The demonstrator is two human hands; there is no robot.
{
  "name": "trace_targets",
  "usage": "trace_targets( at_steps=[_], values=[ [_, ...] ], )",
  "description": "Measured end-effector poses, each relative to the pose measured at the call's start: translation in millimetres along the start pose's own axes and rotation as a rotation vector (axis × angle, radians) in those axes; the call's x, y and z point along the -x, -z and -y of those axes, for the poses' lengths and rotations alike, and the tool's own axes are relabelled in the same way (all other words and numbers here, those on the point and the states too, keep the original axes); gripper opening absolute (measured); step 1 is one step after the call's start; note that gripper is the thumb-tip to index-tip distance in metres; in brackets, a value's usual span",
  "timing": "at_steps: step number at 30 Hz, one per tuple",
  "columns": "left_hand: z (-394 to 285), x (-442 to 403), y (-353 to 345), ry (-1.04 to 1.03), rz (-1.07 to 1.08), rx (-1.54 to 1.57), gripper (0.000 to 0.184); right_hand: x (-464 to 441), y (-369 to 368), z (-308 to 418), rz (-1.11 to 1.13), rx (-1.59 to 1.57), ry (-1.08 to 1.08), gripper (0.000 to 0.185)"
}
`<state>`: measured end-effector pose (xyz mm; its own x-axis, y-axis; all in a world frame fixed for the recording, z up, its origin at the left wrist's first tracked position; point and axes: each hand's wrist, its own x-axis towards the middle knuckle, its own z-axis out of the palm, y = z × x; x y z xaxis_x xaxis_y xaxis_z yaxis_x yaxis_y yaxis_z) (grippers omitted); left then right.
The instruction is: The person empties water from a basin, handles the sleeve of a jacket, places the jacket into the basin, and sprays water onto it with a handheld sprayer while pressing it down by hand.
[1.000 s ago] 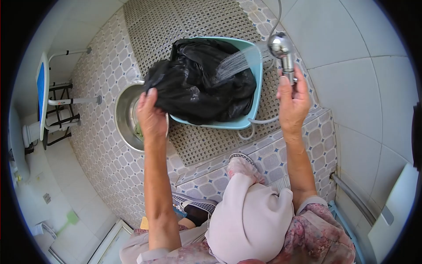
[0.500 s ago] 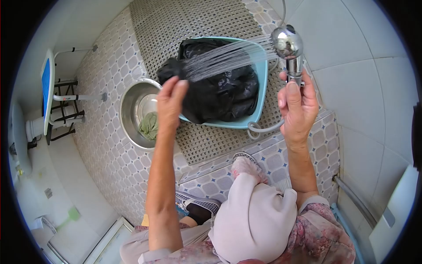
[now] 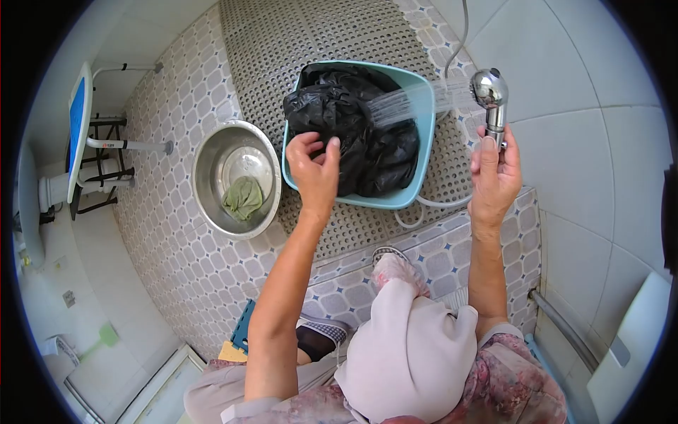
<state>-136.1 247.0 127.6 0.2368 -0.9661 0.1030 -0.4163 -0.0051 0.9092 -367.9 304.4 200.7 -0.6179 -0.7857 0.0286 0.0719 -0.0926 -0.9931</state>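
Note:
My right hand (image 3: 492,177) is closed round the handle of a chrome shower head (image 3: 490,92). Water sprays leftward from it onto a wet, shiny black garment (image 3: 392,152), crumpled in a light blue plastic basin (image 3: 426,138). My left hand (image 3: 316,173) is at the basin's near left side, its fingers curled against a bunched part of the garment; the fingertips are partly hidden. To the left stands a steel bowl (image 3: 203,184) with a crumpled green cloth (image 3: 243,198) inside.
A perforated grey mat (image 3: 282,35) lies under the basin on the patterned tile floor (image 3: 176,169). The shower hose (image 3: 448,203) loops by the basin's near right corner. A blue-and-white shower seat (image 3: 79,116) is at the left, and a tiled wall (image 3: 565,155) at the right.
My left hand has moved right with the bunched garment, from over the bowl's edge to the basin. My right hand and the shower head have shifted right and slightly nearer.

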Motion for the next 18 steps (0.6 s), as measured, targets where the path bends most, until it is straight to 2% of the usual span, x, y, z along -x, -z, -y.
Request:
trace_targets(
  at_steps=[1,2,5,8,9,12,13,16,18],
  values=[
    [7,-14,4,0.199,0.043,0.086,0.050,1,0,0,0.006,-0.030,-0.002,0.044],
    [12,-24,0,0.348,0.051,0.383,0.064,1,0,0,0.010,-0.058,-0.003,0.044],
    [14,-52,0,0.635,0.054,0.481,0.079,5,-9,3,0.034,-0.155,-0.022,0.045],
    [9,-61,-2,0.759,0.024,0.413,0.070,6,-19,3,0.072,-0.219,0.038,0.046],
    [15,-60,-3,0.683,0.055,0.382,0.052,7,-23,4,0.085,-0.257,0.057,0.046],
    [27,-42,-3,0.349,0.203,0.176,0.050,7,-34,0,0.119,-0.253,0.096,0.045],
    [28,-40,-2,0.166,0.241,-0.236,0.035,6,-36,0,0.130,-0.172,0.106,0.045],
    [11,-19,0,0.036,0.094,-0.066,0.032,2,-34,0,0.123,-0.071,0.077,0.045],
    [14,-16,6,0.150,0.115,0.222,0.032,-1,-26,-1,0.078,-0.049,0.064,0.045]
  ],
)
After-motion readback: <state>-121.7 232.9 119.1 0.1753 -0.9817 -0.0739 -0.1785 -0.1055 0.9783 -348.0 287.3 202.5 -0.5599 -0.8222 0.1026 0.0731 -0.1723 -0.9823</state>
